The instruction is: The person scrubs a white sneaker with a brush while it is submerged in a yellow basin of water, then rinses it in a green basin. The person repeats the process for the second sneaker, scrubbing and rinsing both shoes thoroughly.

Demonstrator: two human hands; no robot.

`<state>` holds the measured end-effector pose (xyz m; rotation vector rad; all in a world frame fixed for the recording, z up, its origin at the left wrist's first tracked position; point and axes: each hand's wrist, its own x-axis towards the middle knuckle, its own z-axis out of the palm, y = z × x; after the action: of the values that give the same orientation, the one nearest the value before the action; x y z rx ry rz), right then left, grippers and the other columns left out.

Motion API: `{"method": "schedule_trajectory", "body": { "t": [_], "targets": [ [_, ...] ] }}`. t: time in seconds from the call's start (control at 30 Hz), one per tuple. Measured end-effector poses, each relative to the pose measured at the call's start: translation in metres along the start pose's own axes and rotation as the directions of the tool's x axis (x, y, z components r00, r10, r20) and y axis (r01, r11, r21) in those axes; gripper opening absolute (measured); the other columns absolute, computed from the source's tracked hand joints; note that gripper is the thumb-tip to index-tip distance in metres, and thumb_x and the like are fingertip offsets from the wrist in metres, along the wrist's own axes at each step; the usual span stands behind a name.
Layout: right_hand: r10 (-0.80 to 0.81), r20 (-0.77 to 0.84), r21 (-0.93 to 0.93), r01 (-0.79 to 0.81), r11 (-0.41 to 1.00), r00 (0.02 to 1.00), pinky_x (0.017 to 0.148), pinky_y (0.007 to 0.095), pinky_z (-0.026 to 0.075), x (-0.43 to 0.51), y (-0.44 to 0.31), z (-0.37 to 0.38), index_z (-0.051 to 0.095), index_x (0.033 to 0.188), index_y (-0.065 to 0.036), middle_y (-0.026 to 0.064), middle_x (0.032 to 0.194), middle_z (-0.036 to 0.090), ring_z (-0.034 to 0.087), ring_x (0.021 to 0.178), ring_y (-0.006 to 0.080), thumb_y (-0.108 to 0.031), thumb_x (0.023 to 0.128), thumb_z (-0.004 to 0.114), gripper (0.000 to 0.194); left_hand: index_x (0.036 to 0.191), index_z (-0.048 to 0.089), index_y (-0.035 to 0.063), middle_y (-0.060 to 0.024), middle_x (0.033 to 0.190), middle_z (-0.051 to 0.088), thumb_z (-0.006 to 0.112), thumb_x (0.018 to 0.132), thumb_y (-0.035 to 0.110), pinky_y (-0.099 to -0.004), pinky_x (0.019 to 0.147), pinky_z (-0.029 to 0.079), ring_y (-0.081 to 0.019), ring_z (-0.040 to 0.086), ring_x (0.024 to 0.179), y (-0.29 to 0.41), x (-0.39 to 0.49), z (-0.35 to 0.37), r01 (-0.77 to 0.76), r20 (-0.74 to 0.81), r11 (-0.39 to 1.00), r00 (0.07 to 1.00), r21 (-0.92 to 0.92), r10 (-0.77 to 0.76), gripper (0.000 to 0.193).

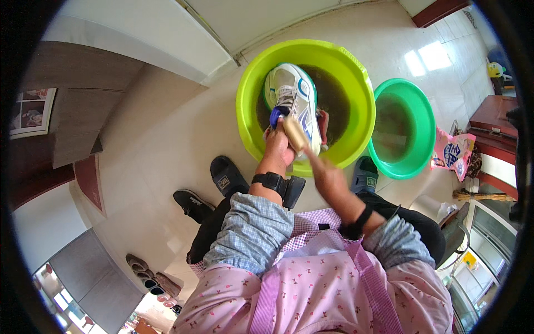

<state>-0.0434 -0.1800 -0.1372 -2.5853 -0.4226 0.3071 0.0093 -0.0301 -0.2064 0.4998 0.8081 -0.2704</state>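
A white sneaker [306,96] with blue and purple trim lies toe up over a large yellow-green basin [363,125] of dark water. At the shoe's opening, my left hand [279,146] grips it from the side nearest me, beside a dark blue part. The tan handle of a brush [295,133] is in my right hand [327,177], blurred, above the shoe's heel end; its bristles are hidden. Another shoe with red parts [323,123] is partly visible beneath the sneaker in the water.
To the right stands a green basin [426,121] of murky water, with a pink detergent bag [452,152] beside it. My slippered feet are near the large basin. A black shoe [192,204] lies at the left, and more footwear [154,284] stands farther back.
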Motion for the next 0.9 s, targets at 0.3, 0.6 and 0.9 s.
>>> {"method": "schedule_trajectory", "body": {
  "t": [0.3, 0.6, 0.9],
  "targets": [
    [0.106, -0.066, 0.262, -0.085, 0.961, 0.992, 0.061, 0.0482, 0.053, 0.0, 0.016, -0.015, 0.051, 0.136, -0.02, 0.0244, 0.087, 0.065, 0.065, 0.071, 0.0408, -0.013, 0.094, 0.052, 0.042, 0.129, 0.051, 0.0104, -0.0077, 0.123, 0.06, 0.07, 0.08, 0.057, -0.0425, 0.102, 0.044, -0.0244, 0.056, 0.114, 0.009, -0.005, 0.01, -0.061, 0.217, 0.998, 0.975, 0.007, 0.058, 0.07],
    [0.136, -0.349, 0.184, -0.074, 0.98, 0.927, 0.066, 0.0523, 0.051, 0.098, 0.136, 0.073, 0.054, 0.127, -0.018, 0.0229, 0.083, 0.065, 0.064, 0.075, 0.0424, -0.017, 0.095, 0.046, 0.033, 0.127, 0.054, 0.0072, -0.0078, 0.122, 0.061, 0.077, 0.083, 0.017, -0.0412, 0.099, 0.046, -0.0245, 0.058, 0.112, 0.005, -0.006, 0.005, -0.103, 0.196, 0.991, 0.977, 0.08, 0.086, 0.051],
    [0.269, -0.016, 0.173, -0.262, 0.949, 0.963, 0.082, 0.0447, 0.052, 0.08, 0.113, 0.002, 0.052, 0.132, -0.014, 0.0234, 0.103, 0.067, 0.063, 0.098, 0.0414, -0.014, 0.094, 0.05, 0.038, 0.113, 0.059, -0.0007, -0.0138, 0.104, 0.066, 0.06, 0.077, -0.001, -0.0457, 0.087, 0.053, -0.0306, 0.065, 0.093, 0.014, 0.007, 0.008, -0.149, 0.029, 0.985, 0.989, 0.092, 0.147, 0.036]
  ]
}}
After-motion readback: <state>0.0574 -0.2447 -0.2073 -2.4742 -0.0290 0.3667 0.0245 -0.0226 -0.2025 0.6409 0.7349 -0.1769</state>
